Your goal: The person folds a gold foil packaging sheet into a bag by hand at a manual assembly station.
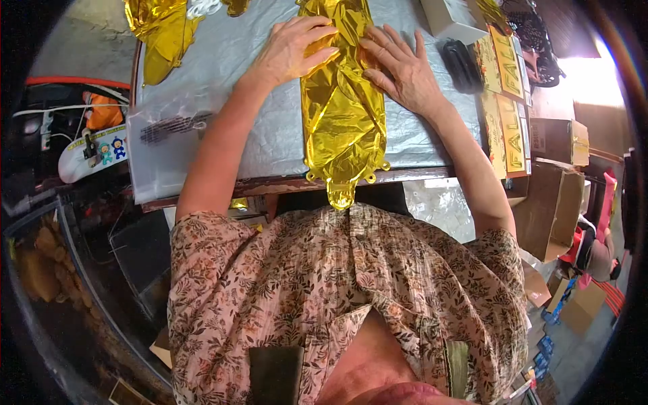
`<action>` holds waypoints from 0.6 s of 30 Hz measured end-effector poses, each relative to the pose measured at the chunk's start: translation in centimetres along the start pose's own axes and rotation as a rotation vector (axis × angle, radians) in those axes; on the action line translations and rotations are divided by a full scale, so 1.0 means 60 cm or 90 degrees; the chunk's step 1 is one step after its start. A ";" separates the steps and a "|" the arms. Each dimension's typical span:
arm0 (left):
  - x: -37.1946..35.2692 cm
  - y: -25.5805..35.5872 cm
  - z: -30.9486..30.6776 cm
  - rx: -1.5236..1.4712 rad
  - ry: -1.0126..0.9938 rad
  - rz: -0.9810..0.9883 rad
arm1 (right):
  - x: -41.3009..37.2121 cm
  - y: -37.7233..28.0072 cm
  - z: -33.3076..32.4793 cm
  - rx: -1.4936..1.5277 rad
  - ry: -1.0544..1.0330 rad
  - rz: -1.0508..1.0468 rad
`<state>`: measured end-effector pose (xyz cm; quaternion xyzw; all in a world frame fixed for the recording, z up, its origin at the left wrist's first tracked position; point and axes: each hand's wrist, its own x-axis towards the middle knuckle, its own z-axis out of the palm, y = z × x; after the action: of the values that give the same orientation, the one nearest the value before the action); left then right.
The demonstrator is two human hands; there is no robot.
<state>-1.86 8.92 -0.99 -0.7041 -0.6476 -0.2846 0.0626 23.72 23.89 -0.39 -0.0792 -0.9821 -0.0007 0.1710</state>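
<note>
A flat gold foil balloon (344, 121) lies lengthwise on the covered table, small looped tabs along its near end and a rounded tip hanging over the table's edge. My left hand (293, 52) rests on the balloon's left side, thumb apart from the fingers, which lie across the foil. On the other side, my right hand (403, 71) is spread with its palm down, the fingertips touching the balloon's right edge and the rest over the table cover. Neither hand is closed around the foil. The balloon's far end runs out of view at the top.
More gold foil (162, 37) lies at the table's far left, above a clear plastic bag (165, 145). On the right are a dark case (462, 65), a white box (453, 19) and printed "FALL" packs (507, 135). Cardboard boxes (553, 202) and another person (594, 250) are farther right.
</note>
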 end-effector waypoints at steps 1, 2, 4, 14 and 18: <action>-0.001 -0.001 0.000 -0.012 -0.003 -0.003 | 0.001 0.001 0.001 0.004 0.013 0.009; -0.001 -0.003 0.002 -0.012 -0.003 -0.005 | 0.004 0.002 0.003 0.009 0.027 0.017; -0.003 -0.007 0.006 -0.002 0.015 0.021 | 0.012 0.007 0.003 -0.006 0.007 0.016; -0.005 -0.008 0.009 -0.026 0.029 0.004 | 0.020 0.000 0.011 -0.055 -0.022 0.073; -0.002 0.002 0.000 -0.003 0.022 0.008 | 0.013 0.002 0.018 -0.049 -0.005 0.076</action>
<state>-1.75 8.81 -1.02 -0.7034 -0.6412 -0.2978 0.0741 22.67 24.14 -1.16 -0.1441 -0.9755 -0.0278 0.1637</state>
